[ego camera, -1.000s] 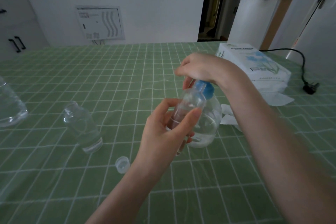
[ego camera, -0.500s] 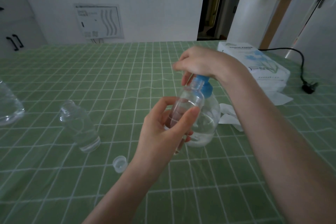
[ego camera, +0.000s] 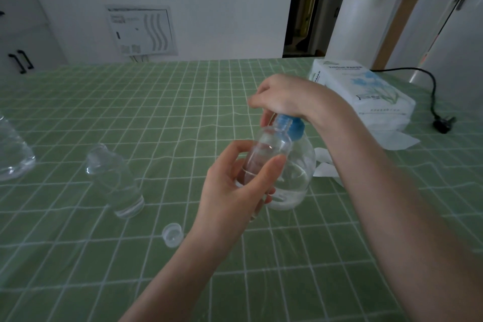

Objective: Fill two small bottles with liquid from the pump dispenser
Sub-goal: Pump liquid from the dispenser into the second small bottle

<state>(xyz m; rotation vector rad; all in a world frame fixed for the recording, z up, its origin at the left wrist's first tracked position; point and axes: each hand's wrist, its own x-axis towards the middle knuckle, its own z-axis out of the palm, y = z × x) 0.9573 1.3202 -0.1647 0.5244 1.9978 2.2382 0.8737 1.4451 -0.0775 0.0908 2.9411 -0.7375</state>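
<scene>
Pump dispenser (ego camera: 298, 178) of clear, rounded plastic with a blue collar stands on the green checked table (ego camera: 156, 112), near its middle, with clear liquid in its lower part. Our right hand (ego camera: 285, 97) sits on top of it, fingers curled down over the pump head, which the palm hides. Our left hand (ego camera: 230, 191) grips a small clear plastic bottle (ego camera: 269, 154) just in front of the pump dispenser, thumb on one side and fingers wrapped round the other. The bottle is lifted off the table and tilted, its open neck up against the blue collar; we cannot tell whether the nozzle reaches inside. A second small clear bottle (ego camera: 115, 180) stands uncapped well to the left, and a small translucent cap (ego camera: 172, 235) lies between it and our left wrist. A larger clear bottle (ego camera: 13, 154) shows at the left edge. Far right lie a white tissue pack (ego camera: 366, 91), loose white tissue (ego camera: 325, 168) and a black power cable (ego camera: 433, 97).
</scene>
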